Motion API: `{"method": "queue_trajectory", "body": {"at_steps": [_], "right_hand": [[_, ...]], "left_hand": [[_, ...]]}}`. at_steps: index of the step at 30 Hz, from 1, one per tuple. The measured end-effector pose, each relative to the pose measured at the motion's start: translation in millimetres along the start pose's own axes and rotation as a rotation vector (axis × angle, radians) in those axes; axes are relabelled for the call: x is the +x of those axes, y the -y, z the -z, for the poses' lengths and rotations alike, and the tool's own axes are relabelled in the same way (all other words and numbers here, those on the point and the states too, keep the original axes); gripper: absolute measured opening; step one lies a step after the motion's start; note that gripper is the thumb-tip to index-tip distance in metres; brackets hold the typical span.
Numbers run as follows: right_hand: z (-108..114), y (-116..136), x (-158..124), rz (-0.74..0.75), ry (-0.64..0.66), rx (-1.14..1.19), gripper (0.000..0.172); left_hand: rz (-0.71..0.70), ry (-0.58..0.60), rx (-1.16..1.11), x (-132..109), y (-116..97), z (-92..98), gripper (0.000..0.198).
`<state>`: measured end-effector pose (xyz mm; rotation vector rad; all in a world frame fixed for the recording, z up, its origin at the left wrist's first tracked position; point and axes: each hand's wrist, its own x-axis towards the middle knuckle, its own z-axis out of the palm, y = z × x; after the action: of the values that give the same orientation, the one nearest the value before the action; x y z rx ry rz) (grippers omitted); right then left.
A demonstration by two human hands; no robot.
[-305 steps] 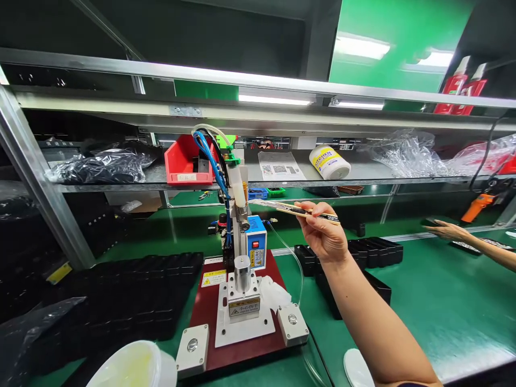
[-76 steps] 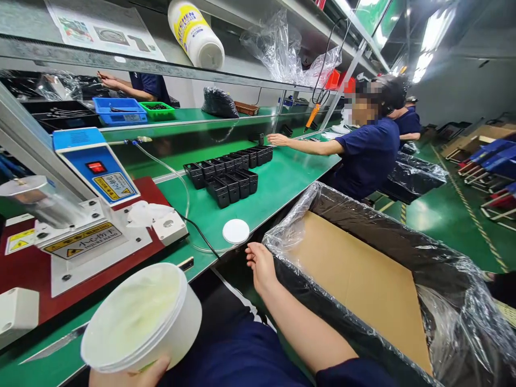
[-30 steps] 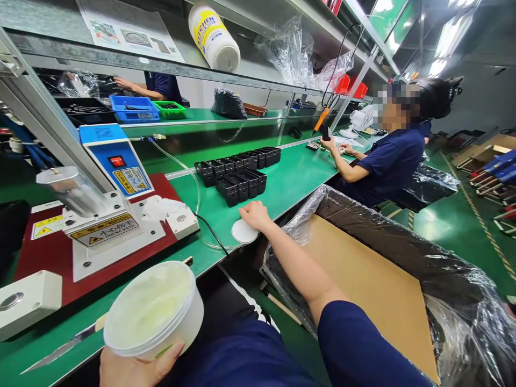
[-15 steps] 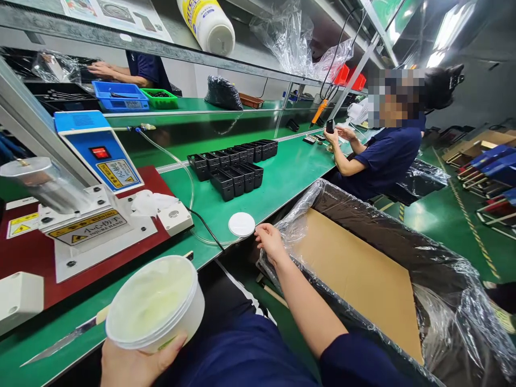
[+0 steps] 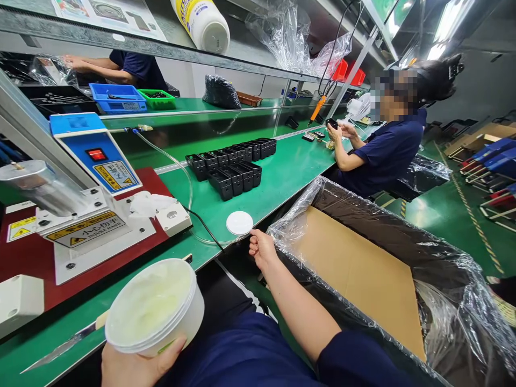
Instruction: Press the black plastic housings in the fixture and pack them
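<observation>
My left hand (image 5: 139, 366) is wrapped round the lower side of a white tub (image 5: 177, 317), tilted so that pale yellowish contents show inside. At the bench's front edge, my right hand (image 5: 261, 248) has its fingers curled, with the fingertips by the rim of a round white lid (image 5: 239, 223). Whether those fingers pinch the lid's rim is hard to make out. The lid lies on the green bench. A knife (image 5: 68, 341) with a pale handle rests left of the tub.
A press machine (image 5: 94, 156) stands on a red base at the left. Black trays (image 5: 231, 180) are lined up on the bench (image 5: 282, 166). A plastic-lined box (image 5: 355, 279) is at the right. A person (image 5: 387, 145) sits beyond; another works behind the shelf.
My right hand has moved slightly left and down, and its fingers are more curled. The seated person's hands have shifted around a dark object. My left hand still holds the tub.
</observation>
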<state>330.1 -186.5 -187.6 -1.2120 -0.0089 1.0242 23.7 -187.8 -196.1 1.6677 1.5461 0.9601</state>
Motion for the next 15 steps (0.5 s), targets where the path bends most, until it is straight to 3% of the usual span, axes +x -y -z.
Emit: {"method": "queue_trajectory", "body": {"at_steps": [4,11,15], "right_hand": [[-4,1,1,0.003,-0.003,0.078,0.026],[-2,-1,-3,0.042,-0.036,0.165,0.033],[2,-6,-5,0.051,-0.063,0.189,0.031]], "left_hand": [[-0.016,0.039,0.029,-2,0,2.2,0.073],[-0.014,-0.053,-0.031,-11,-21,-4.5,0.065],[0.031,-0.009,-0.044,-6,-16,-4.2,0.066]]}}
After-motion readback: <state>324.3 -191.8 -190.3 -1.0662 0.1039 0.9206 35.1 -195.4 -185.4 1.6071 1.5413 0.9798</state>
